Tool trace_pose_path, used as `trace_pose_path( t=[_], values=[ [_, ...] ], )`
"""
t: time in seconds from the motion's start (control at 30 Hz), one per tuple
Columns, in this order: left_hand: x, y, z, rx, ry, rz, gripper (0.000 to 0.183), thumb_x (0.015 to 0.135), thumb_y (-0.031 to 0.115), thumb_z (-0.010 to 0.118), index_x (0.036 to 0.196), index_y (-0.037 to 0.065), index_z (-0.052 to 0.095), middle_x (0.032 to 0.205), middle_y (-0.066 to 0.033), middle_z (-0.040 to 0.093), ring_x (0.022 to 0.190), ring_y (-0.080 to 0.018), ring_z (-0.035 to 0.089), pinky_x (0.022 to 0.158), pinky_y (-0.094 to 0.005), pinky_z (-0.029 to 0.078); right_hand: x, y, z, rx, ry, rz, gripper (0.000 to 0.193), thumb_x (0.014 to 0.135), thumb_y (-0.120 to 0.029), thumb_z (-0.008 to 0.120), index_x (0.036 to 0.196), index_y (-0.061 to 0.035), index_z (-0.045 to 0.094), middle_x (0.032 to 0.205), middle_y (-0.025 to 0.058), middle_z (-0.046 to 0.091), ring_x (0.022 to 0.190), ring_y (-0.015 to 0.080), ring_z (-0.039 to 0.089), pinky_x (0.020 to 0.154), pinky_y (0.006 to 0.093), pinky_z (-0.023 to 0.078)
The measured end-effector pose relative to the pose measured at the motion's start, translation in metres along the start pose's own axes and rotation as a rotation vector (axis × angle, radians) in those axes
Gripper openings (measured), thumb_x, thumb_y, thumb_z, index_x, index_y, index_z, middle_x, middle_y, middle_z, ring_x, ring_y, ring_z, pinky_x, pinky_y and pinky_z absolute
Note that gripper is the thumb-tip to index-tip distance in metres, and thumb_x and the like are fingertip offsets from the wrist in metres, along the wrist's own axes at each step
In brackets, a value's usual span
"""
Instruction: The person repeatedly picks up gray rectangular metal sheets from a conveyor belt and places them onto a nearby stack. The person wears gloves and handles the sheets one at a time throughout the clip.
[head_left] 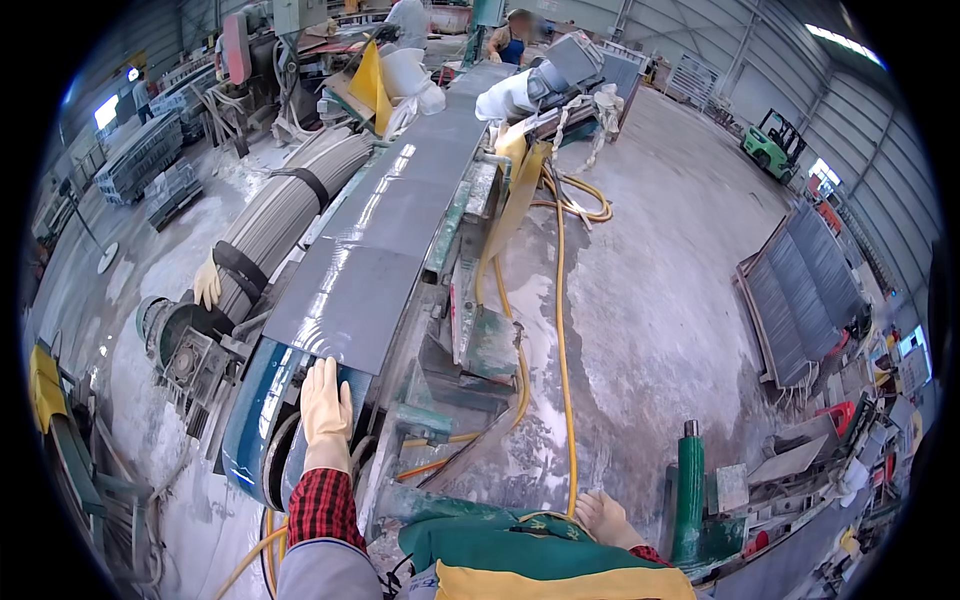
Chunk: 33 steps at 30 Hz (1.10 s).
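Note:
My left hand, in a cream rubber glove, lies open with its fingers stretched out on the near edge of a wet grey stone slab. Several such slabs run end to end along a conveyor; its blue belt curves down around the roller end beside my left wrist. Low at the right, my right hand, gloved too, hangs beside my green apron. Its fingers look curled in, with nothing visible in them, close to a yellow hose.
A motor and a strapped grey bundle with a loose glove flank the conveyor's left. At the right are a green post and a slab stack. A person stands at the far end; a green forklift is farther right.

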<state>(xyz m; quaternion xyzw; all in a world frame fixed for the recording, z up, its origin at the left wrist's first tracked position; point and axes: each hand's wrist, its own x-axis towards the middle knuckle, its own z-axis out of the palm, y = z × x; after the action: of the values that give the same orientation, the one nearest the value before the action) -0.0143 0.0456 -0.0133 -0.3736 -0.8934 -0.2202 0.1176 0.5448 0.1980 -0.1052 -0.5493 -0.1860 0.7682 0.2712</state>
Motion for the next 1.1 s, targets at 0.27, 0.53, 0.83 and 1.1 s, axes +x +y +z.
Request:
trace_pose_path(
  t=[0.27, 0.53, 0.83, 1.1],
  values=[
    [-0.003, 0.000, -0.004, -0.001, -0.003, 0.006, 0.049, 0.094, 0.022, 0.055, 0.138, 0.004, 0.045, 0.140, -0.0209, 0.048, 0.131, -0.0384, 0.043, 0.112, -0.0438, 0.032, 0.013, 0.004, -0.007, 0.059, 0.017, 0.031, 0.040, 0.103, -0.027, 0.040, 0.128, 0.0036, 0.044, 0.132, 0.0235, 0.052, 0.119, 0.0397, 0.054, 0.103, 0.0480, 0.045],
    [-0.008, -0.003, -0.004, 0.019, 0.039, 0.026, 0.050, 0.093, 0.020, 0.056, 0.139, 0.004, 0.045, 0.140, -0.0210, 0.049, 0.130, -0.0397, 0.044, 0.111, -0.0448, 0.033, 0.019, 0.000, -0.013, 0.041, -0.013, 0.075, 0.042, 0.104, -0.032, 0.040, 0.127, 0.0029, 0.045, 0.128, 0.0230, 0.056, 0.115, 0.0390, 0.057, 0.102, 0.0488, 0.046],
    [-0.004, 0.004, -0.019, 0.028, -0.037, 0.226, 0.044, 0.091, 0.013, 0.053, 0.134, 0.004, 0.050, 0.140, -0.0174, 0.049, 0.129, -0.0411, 0.044, 0.111, -0.0469, 0.033, 0.021, 0.001, -0.006, 0.032, 0.023, 0.070, 0.042, 0.103, -0.031, 0.042, 0.127, 0.0029, 0.046, 0.126, 0.0232, 0.057, 0.115, 0.0383, 0.057, 0.100, 0.0480, 0.047],
    [-0.007, -0.005, -0.014, -0.008, -0.050, 0.273, 0.040, 0.095, 0.013, 0.048, 0.134, 0.006, 0.050, 0.139, -0.0176, 0.050, 0.130, -0.0391, 0.044, 0.111, -0.0452, 0.033, 0.011, 0.006, 0.001, -0.041, 0.033, 0.014, 0.042, 0.102, -0.030, 0.045, 0.128, 0.0032, 0.047, 0.123, 0.0231, 0.060, 0.111, 0.0379, 0.060, 0.095, 0.0467, 0.050]
  ],
)
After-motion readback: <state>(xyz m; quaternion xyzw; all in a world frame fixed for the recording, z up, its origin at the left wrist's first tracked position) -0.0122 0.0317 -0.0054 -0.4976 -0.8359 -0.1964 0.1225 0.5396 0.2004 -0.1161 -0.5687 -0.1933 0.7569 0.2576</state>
